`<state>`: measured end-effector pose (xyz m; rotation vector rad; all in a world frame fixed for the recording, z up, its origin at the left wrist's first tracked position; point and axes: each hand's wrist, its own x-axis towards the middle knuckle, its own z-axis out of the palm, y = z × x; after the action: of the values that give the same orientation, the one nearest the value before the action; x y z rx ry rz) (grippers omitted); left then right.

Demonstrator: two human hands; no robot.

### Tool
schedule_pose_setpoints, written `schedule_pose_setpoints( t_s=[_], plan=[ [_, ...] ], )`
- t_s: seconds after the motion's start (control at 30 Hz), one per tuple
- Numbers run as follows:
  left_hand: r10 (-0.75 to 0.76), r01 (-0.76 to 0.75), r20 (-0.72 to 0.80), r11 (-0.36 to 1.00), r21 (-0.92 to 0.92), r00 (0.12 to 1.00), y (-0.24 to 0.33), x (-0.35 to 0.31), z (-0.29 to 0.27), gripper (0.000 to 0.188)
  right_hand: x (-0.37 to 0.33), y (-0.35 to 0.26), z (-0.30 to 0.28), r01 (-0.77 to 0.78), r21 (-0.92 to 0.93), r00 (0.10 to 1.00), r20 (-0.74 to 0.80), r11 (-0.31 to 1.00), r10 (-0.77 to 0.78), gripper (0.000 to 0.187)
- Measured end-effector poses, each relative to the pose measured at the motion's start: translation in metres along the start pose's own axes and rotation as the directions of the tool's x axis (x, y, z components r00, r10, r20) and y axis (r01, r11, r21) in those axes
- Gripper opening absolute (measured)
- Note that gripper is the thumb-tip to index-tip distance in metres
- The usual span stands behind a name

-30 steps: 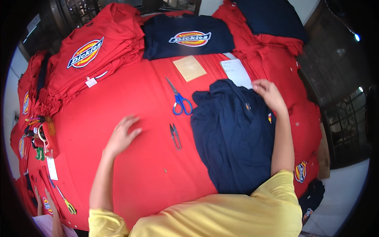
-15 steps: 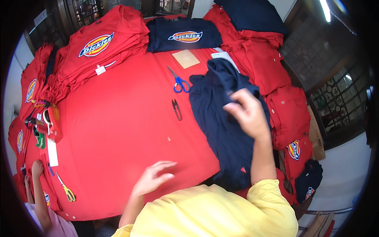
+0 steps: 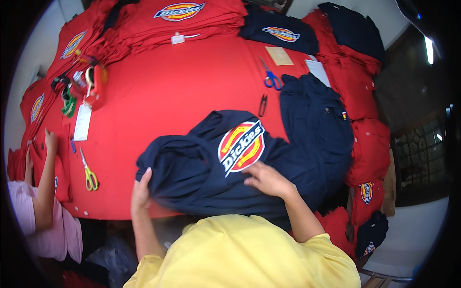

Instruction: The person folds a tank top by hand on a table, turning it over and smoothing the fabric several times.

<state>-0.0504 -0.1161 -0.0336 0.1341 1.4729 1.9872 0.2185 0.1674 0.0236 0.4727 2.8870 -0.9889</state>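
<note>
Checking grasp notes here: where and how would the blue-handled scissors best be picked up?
Probably by the blue finger loops, from the person's near side: the blue-handled scissors lie flat with loops toward the person and blades pointing away, slightly left.

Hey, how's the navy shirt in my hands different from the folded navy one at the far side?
The navy shirt in your hands lies loose and rumpled; the folded navy one lies neatly flat.
Your left hand and right hand touch the near shirt; neither touches the far one.
The near shirt's emblem slants steeply up rightward; the far one's emblem dips slightly.
Both emblems are red, yellow and white.
</note>
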Motion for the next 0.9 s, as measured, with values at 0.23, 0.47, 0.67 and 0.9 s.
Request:
schedule_pose_setpoints(
  t_s=[0.23,0.47,0.67,0.9],
  plan=[
    [0.503,0.017,-0.142,0.245,0.969,0.852,0.063,-0.028,-0.054,0.034,0.085,-0.037,0.000,-0.154,0.326,0.969,-0.133,0.933,0.206,0.028],
    [0.443,-0.048,-0.057,0.222,0.974,0.895,-0.001,0.022,0.034,0.056,0.197,-0.052,0.058,0.114,-0.265,0.955,-0.237,0.957,-0.179,0.053],
    [0.396,0.030,-0.116,0.216,0.976,0.911,0.016,0.057,0.045,0.064,0.154,-0.094,0.118,0.132,-0.034,0.977,-0.166,0.991,-0.136,0.012],
    [0.541,-0.448,0.174,0.432,0.783,0.823,-0.017,0.039,0.011,0.018,0.065,-0.079,0.073,-0.370,-0.034,0.903,-0.249,0.928,0.351,0.037]
  ],
)
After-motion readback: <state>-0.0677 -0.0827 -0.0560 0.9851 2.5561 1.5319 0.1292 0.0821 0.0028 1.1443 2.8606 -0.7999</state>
